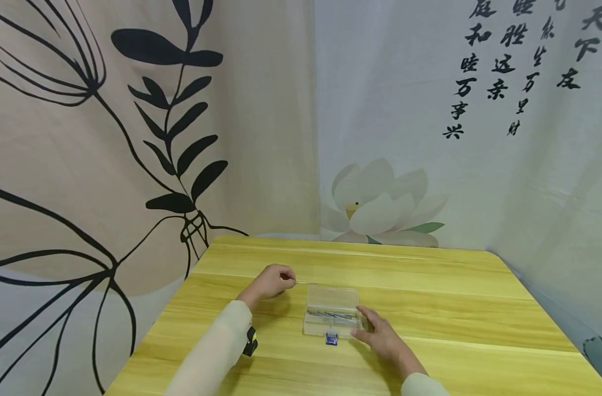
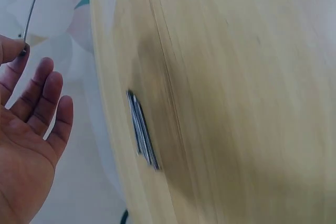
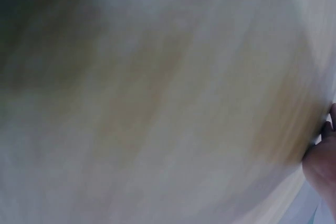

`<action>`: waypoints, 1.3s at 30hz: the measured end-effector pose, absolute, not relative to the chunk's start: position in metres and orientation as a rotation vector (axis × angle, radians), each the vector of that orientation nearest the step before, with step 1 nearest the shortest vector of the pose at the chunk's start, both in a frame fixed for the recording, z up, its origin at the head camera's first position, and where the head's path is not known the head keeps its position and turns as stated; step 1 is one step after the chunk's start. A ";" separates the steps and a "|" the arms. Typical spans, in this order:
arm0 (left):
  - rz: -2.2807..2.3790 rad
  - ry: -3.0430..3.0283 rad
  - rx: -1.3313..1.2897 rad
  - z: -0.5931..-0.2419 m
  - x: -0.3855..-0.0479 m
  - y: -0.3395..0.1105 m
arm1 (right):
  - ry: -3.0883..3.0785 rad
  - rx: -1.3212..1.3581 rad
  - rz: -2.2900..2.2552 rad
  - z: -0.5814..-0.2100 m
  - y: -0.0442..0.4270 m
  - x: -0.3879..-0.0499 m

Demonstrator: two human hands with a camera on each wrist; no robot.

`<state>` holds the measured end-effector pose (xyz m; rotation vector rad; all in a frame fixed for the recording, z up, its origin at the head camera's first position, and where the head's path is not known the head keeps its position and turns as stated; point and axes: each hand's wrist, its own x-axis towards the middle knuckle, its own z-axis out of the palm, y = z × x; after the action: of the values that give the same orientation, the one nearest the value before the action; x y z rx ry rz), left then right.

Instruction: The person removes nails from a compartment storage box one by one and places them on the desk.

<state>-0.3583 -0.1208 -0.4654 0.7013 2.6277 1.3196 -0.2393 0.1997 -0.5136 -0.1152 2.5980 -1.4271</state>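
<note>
"Where is the nail (image 2: 30,19) sitting?"
"Above the worktop (image 1: 454,308); the left grip (image 1: 272,280) is pinching one end. The right grip (image 1: 380,333), thumb and fingers apart, is resting at the box (image 1: 333,297)."
"Handling?"
"Probably light, stiff, slick; mid-shank is offering surest hold."

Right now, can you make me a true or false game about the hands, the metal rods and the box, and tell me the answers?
1. The left hand pinches a thin metal rod. True.
2. The right hand is at the right side of the clear box. True.
3. There are no rods in the box. False: several rods lie in it.
4. The blue piece is at the box's far edge. False: it is at the near edge.
5. A bunch of loose rods lies on the table. True.
6. The backdrop has no writing. False: dark characters are at its upper right.
</note>
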 end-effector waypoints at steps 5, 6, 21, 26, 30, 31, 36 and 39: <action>1.322 2.657 0.648 -0.465 -0.357 -0.138 | 2.607 -0.121 -1.420 -0.514 0.200 -0.239; 1.321 2.664 0.639 -0.465 -0.356 -0.141 | 2.608 -0.124 -1.421 -0.514 0.201 -0.239; 1.364 2.711 0.498 -0.479 -0.353 -0.189 | 2.602 -0.125 -1.419 -0.511 0.198 -0.238; 1.348 2.725 0.468 -0.488 -0.353 -0.203 | 2.593 -0.128 -1.440 -0.513 0.198 -0.240; 1.304 2.729 0.406 -0.493 -0.350 -0.210 | 2.589 -0.127 -1.448 -0.514 0.198 -0.241; 1.296 2.726 0.387 -0.494 -0.349 -0.211 | 2.591 -0.129 -1.450 -0.514 0.198 -0.241; 1.296 2.700 0.308 -0.501 -0.346 -0.215 | 2.600 -0.137 -1.444 -0.513 0.198 -0.241; 1.315 2.697 0.325 -0.504 -0.346 -0.214 | 2.595 -0.130 -1.445 -0.513 0.199 -0.241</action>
<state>-0.3458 -0.2141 -0.5044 0.3246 2.6967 1.3152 -0.2406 0.1987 -0.5134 -0.1304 2.5946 -1.4449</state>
